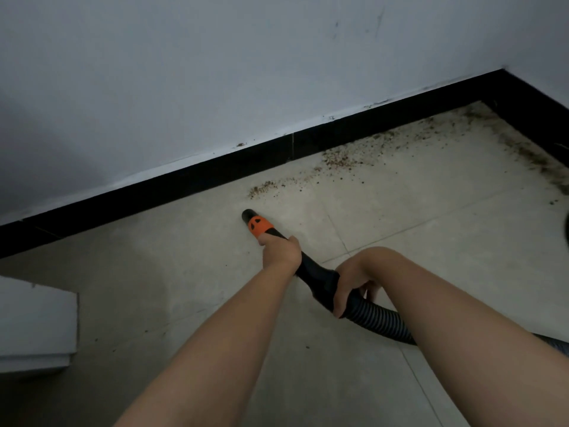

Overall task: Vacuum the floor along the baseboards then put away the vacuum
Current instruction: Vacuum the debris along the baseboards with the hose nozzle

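A black vacuum nozzle (pixel 250 217) with an orange collar (pixel 260 225) rests its open tip on the pale tiled floor (pixel 415 257), a short way from the black baseboard (pixel 191 184). My left hand (pixel 281 252) grips the black tube just behind the orange collar. Further back, my right hand (pixel 349 289) holds the tube where it joins the ribbed black hose (pixel 381 318), which runs off to the right. Brown crumbs (pixel 338 158) lie scattered along the baseboard ahead of the nozzle, thickening toward the corner.
A white wall (pixel 215 72) rises above the baseboard, and a second wall meets it at the far right corner (pixel 505 72). A white block-like object (pixel 37 325) sits at the left edge. A dark curved shape (pixel 566 224) shows at the right edge.
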`<state>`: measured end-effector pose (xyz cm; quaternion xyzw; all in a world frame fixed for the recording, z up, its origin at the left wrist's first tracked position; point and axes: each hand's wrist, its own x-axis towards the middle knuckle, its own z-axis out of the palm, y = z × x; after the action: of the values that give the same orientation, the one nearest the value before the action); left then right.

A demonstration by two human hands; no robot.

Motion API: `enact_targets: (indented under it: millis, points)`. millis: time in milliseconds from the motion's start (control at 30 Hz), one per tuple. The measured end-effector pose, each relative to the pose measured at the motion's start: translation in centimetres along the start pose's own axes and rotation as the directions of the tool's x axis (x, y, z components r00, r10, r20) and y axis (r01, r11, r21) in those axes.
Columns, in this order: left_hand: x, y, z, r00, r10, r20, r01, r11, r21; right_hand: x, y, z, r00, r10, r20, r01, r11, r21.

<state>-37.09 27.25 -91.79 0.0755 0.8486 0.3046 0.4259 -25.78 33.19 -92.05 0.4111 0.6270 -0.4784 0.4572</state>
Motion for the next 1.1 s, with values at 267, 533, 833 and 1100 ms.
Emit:
enact_targets:
  millis: [267,533,833,1100]
  points:
    - [-0.9,0.5,1.4,1.0,0.029,0.012,-0.03,0.998,0.056,-0.8,1.8,0.2,0.999,0.041,0.035,-0.046,0.99,0.13]
    - [0.1,1.1,0.6,0.998,0.031,0.051,-0.029,0.998,-0.057,-2.0,0.7,0.4,0.997,-0.069,-0.046,0.078,0.966,0.248]
    - [2.6,1.2,-1.2,0.997,0.038,-0.061,-0.044,0.994,-0.098,-1.6,-2.1,0.7,0.938,-0.253,-0.237,0.299,0.935,0.188]
    - [3.6,1.9,-2.1,0.997,0.002,-0.082,-0.008,0.998,-0.067,-0.9,-3.0,1.3,0.848,-0.317,-0.424,0.387,0.917,0.09]
